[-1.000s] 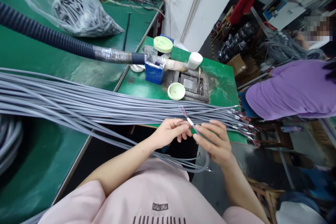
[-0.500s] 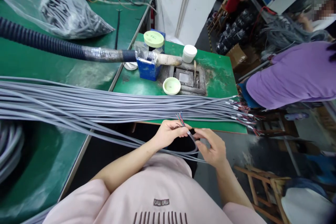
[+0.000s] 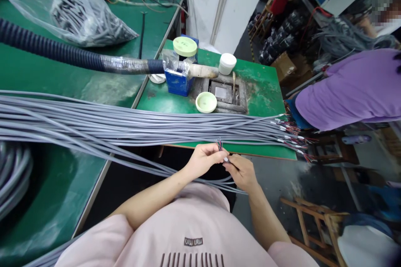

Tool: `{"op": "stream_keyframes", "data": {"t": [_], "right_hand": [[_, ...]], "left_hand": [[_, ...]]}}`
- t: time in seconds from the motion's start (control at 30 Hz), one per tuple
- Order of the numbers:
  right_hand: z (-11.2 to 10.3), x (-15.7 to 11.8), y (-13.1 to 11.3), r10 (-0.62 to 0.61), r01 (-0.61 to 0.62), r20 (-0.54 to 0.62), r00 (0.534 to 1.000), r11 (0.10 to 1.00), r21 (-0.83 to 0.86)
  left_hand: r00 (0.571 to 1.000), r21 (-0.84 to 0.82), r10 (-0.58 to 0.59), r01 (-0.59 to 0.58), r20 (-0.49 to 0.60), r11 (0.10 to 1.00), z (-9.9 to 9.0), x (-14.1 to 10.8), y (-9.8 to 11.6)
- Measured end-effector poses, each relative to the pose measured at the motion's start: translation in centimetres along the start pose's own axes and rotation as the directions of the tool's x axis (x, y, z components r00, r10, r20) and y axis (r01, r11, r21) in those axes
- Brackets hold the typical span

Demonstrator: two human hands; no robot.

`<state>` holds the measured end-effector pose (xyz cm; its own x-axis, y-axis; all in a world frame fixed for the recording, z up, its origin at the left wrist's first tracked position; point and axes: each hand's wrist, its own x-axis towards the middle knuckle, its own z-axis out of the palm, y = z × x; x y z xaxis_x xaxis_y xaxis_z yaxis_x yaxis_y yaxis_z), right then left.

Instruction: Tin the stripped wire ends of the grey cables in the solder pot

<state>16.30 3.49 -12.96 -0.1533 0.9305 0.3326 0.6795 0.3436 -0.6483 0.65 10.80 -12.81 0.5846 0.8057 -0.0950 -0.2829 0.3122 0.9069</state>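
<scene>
Because the grey sheathed cable [image 3: 163,169] is long and flexible, it looks light and soft along its length, sagging in a shallow loop below the hands, in front of the person's pale pink top [image 3: 188,221]. Its end rises between the left hand [image 3: 204,160] and the right hand [image 3: 241,173], just off the near edge of the green surface [image 3: 260,96], with fine coloured wires [image 3: 219,145] fanning out above the left fingers [image 3: 213,155]. Those fingers are curled closed on the cable near this end. The right fingers [image 3: 233,166] sit together against the same spot, but I cannot tell whether they grip it or only touch it. The thin wires would likely bend and fray easily, so the firm sheath just below them seems the safer place to hold. The smooth sheath may slip a little under a light pinch.

Many more grey cables [image 3: 125,127] lie side by side across the surface, their wire ends [image 3: 291,138] splaying past its right edge. Beyond them stand a blue box [image 3: 177,84] and a pale green lid [image 3: 206,102]. A co-worker's purple shirt [image 3: 351,91] shows at the right.
</scene>
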Motion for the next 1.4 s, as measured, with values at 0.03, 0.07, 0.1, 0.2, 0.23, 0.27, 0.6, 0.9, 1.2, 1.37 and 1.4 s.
{"op": "stream_keyframes", "data": {"t": [0.03,0.07,0.1,0.2,0.23,0.27,0.6,0.9,1.2,1.37,1.4], "right_hand": [[0.0,0.0,0.0,0.021,-0.021,-0.010,1.000,1.000,0.003],[0.0,-0.1,0.0,0.038,-0.038,-0.017,0.999,0.999,0.006],[0.1,-0.1,-0.1,0.050,-0.050,-0.022,0.998,0.999,0.010],[0.2,-0.2,-0.1,0.067,-0.066,-0.032,0.997,0.998,0.020],[0.3,-0.2,-0.1,0.068,-0.067,-0.035,0.997,0.997,0.022],[0.3,-0.1,0.0,0.067,-0.066,-0.038,0.997,0.998,0.025],[0.6,0.1,0.0,0.086,-0.085,-0.043,0.995,0.996,0.031],[0.7,0.1,-0.6,0.094,-0.092,-0.043,0.995,0.994,0.061],[0.6,0.2,-1.2,0.117,-0.117,0.003,0.993,0.985,0.124],[0.7,0.1,-1.4,0.125,-0.127,0.021,0.992,0.977,0.174],[0.7,0.1,-1.4,0.124,-0.127,0.025,0.992,0.976,0.178]], "left_hand": [[1.000,-0.020,-0.002,0.002,-0.009,1.000,0.0,0.1,0.1],[1.000,-0.036,-0.002,0.002,-0.024,0.999,0.0,0.1,0.1],[0.999,-0.051,-0.004,0.002,-0.043,0.999,0.0,0.2,0.2],[0.995,-0.097,-0.017,0.007,-0.102,0.995,0.0,0.3,0.2],[0.993,-0.110,-0.020,0.007,-0.118,0.994,0.0,0.3,0.2],[0.991,-0.118,-0.023,0.008,-0.132,0.993,-0.1,0.3,0.1],[0.973,-0.182,-0.075,0.035,-0.216,0.983,0.1,0.3,0.0],[0.973,-0.256,-0.126,0.074,-0.194,0.964,0.1,0.3,0.2],[0.971,-0.280,-0.131,0.072,-0.199,0.957,0.0,0.3,-0.2],[0.972,-0.279,-0.113,0.053,-0.205,0.959,0.0,0.3,-0.2],[0.972,-0.277,-0.113,0.053,-0.207,0.959,-0.1,0.3,-0.2]]}}
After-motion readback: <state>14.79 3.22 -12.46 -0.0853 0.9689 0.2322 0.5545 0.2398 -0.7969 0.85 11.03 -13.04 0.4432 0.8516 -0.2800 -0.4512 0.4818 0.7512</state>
